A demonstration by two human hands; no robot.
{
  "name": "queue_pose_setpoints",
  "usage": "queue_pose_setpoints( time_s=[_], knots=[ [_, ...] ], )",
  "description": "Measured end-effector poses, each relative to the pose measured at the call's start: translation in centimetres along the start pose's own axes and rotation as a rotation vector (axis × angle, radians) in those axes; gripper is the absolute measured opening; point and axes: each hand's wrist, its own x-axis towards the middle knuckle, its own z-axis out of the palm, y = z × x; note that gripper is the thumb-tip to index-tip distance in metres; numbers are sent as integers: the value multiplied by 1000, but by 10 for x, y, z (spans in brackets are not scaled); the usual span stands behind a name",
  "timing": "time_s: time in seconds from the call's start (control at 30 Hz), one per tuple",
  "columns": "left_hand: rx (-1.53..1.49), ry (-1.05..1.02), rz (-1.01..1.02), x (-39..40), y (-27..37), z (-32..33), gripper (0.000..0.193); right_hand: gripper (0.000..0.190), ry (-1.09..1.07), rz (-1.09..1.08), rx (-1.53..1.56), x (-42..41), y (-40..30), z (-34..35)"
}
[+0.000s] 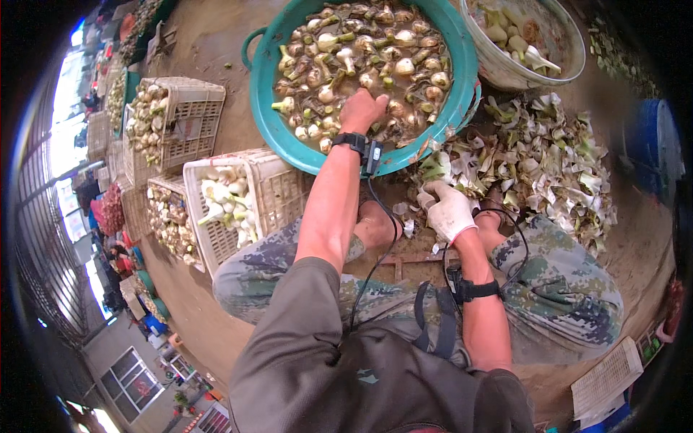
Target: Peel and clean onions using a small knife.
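Note:
A teal plastic tub [257, 116] stands in front of me, filled with muddy water and many garlic bulbs [346, 58] with short cut stems. My bare left hand [361, 110] reaches over its near rim, knuckles up, right among the bulbs. The left fingertips are hidden, so a grip on a bulb cannot be confirmed. Lower and to the right, my right hand [447, 211] wears a soiled white glove. Its fingers are curled beside a heap of garlic skins [541, 157]; whether anything lies inside them does not show.
A pale bucket [520, 81] with trimmed garlic stands beyond the skins. Plastic crates [279, 184] of garlic line the left side, one close to my knee. A blue barrel [652, 143] is at the far right. Black cables [381, 203] run from my wrist straps.

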Motion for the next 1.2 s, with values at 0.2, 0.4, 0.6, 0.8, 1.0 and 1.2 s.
queue_pose_setpoints(
  time_s=[0.2,0.4,0.6,0.8,1.0,1.2],
  knots=[
    [-57,-31,111,4,-19,-9,59,33,33,-72,36,-3,-14,-3],
    [-809,-96,94,-37,-35,-37,42,33,-41,-75,149,-4,-22,4],
    [-1885,-544,330,-122,-1,-49,68,38,-297,-47,945,8,6,19],
    [-1913,-538,347,-183,5,-14,48,54,-152,-141,1325,-3,-20,11],
    [-1486,-226,439,-213,13,-20,37,57,-166,-253,1360,-13,-13,4],
    [-820,51,707,-239,11,-29,48,43,-147,-91,1290,-12,-10,1]
  ],
)
